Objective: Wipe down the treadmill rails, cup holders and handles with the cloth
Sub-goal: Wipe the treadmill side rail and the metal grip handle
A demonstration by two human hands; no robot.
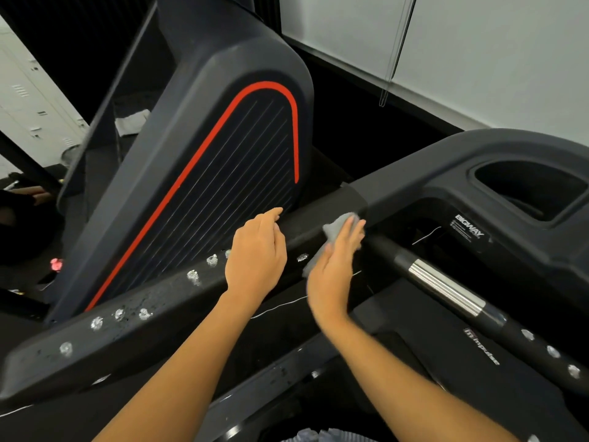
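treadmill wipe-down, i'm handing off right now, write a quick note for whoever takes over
Right hand: pressing the grey cloth flat on the left rail, near the console end.
Left hand: empty, resting open on the same rail beside it.
Done: hard to tell; the stretch under the hands looks clear.
Left: foam blobs still dot the rail toward you, more blobs on the handle, and the cup holder looks untouched.

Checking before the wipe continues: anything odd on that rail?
Yes: small white foamy blobs dot the left rail, and more dot the handle. The right hand presses the cloth further up the rail.
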